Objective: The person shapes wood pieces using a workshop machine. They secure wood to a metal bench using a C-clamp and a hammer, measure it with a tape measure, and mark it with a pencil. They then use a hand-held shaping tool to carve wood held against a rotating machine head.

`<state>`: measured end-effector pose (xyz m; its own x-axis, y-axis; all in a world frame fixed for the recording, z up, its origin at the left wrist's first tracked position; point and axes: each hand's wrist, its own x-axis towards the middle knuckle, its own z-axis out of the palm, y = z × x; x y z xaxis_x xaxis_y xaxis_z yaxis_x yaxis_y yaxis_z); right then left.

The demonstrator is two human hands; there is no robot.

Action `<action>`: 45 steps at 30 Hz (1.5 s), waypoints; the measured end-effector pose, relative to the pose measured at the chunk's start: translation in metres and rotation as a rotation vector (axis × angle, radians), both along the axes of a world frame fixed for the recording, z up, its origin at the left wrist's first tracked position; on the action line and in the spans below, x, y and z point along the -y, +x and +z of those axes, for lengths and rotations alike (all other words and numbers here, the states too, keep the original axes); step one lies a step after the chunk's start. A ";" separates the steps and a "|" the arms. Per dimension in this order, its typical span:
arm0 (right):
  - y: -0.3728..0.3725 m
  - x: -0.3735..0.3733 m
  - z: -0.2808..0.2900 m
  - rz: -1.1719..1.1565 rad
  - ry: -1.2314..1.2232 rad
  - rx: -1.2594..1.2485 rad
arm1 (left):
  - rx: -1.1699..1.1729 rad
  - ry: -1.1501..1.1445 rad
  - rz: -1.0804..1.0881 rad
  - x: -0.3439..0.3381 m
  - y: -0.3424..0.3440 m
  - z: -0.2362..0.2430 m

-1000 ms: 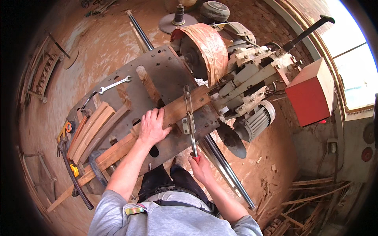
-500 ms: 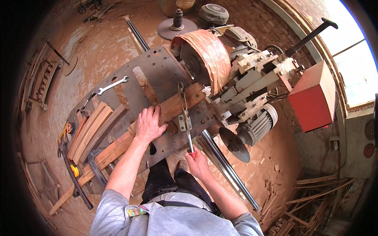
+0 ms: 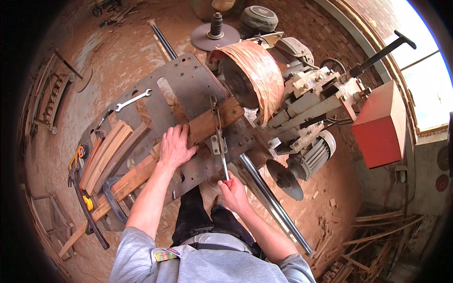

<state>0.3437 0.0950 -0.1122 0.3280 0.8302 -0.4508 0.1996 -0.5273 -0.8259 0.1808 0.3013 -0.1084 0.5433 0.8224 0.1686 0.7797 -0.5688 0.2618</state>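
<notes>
The left hand (image 3: 175,147) lies loosely spread, palm-down, on the wooden piece (image 3: 203,128), which runs toward its two o'clock, beneath the metal clamp (image 3: 218,125). The right hand (image 3: 235,194), curled around the red handle (image 3: 228,182), has that wood at eleven o'clock.

bright daylight from blown-out opening (image 3: 427,85) at right, fisheye-bent edges, black corners
</notes>
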 end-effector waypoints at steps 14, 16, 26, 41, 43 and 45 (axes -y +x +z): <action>-0.021 -0.086 -0.009 0.000 0.024 -0.017 | -0.014 0.007 0.004 -0.084 -0.018 0.004; -0.027 -0.112 -0.002 0.014 0.003 -0.027 | -0.020 0.003 0.016 -0.105 -0.026 0.003; -0.059 -0.255 -0.023 0.038 0.041 -0.052 | 0.008 -0.009 0.008 -0.249 -0.059 -0.005; -0.132 -0.499 -0.010 0.065 0.108 0.057 | -0.037 -0.036 0.031 -0.491 -0.137 -0.020; -0.134 -0.518 -0.022 0.055 0.189 0.365 | 0.078 -0.087 0.096 -0.526 -0.133 -0.028; -0.140 -0.535 -0.015 0.096 0.221 0.457 | 0.091 -0.190 0.125 -0.562 -0.132 -0.030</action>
<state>0.2038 0.6296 -0.1273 0.3680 0.9255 -0.0893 0.6053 -0.3113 -0.7326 0.0483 0.8633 -0.1381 0.4251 0.9039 0.0479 0.8094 -0.4033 0.4269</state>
